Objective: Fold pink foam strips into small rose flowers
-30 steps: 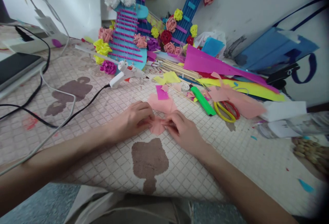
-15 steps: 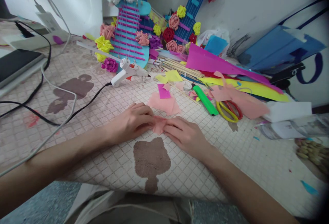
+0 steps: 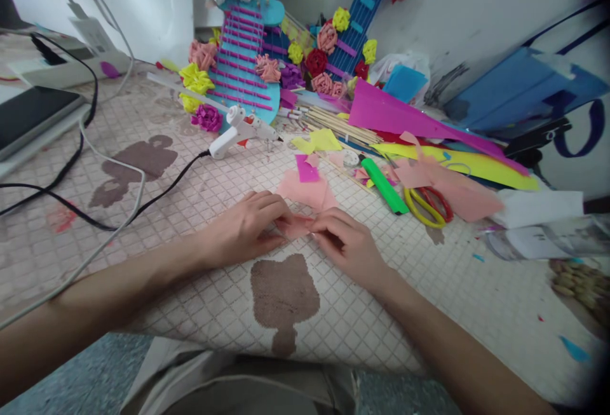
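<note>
Both of my hands meet over a small pink foam piece (image 3: 296, 227) lying on the checked tablecloth (image 3: 429, 275). My left hand (image 3: 245, 229) pinches its left edge with curled fingers. My right hand (image 3: 350, 246) pinches its right edge, fingers closed on it. Just behind lie a larger pink foam sheet (image 3: 305, 190) and a magenta scrap (image 3: 305, 169).
A white glue gun (image 3: 241, 132) with a black cord lies behind my hands. A green marker (image 3: 385, 186), yellow-red scissors (image 3: 426, 205) and coloured foam sheets (image 3: 429, 129) lie to the right. Blue foam guitars with paper flowers (image 3: 248, 65) lean on the wall. A power strip (image 3: 61, 68) sits far left.
The pink piece has been folded smaller between my fingers; both hands stayed in place and the view shifted slightly.
</note>
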`<state>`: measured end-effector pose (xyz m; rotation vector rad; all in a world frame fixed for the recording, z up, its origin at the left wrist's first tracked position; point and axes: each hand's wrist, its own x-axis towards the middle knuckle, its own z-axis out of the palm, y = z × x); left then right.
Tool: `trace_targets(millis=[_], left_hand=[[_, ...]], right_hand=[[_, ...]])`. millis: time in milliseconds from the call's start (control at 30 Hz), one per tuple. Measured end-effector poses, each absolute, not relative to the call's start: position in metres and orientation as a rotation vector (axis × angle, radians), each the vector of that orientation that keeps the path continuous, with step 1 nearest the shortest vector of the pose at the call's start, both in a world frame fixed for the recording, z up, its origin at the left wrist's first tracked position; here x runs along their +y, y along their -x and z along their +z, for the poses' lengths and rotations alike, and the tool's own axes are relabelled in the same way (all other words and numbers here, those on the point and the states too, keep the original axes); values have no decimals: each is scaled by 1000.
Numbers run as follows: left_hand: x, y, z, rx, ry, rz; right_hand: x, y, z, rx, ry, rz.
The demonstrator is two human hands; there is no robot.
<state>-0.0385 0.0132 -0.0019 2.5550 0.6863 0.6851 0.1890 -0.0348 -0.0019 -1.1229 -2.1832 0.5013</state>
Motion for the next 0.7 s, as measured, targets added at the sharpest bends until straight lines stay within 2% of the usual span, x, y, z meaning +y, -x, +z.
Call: trace_targets(millis=[167,333,600,700], left_hand=[[11,34,-5,727,-2559,840],[8,34,-5,728,-2647,847],[9,35,-5,744,-2551,799],[9,35,-5,751,-2546,744]], right_hand=[[-35,-190,-1,-2160,1132,536],[-39,-193,-2,-2235,1165,516],[-43,-191,-5,-2414,1146,194],[-42,-188,-6,-2406,1160,184]])
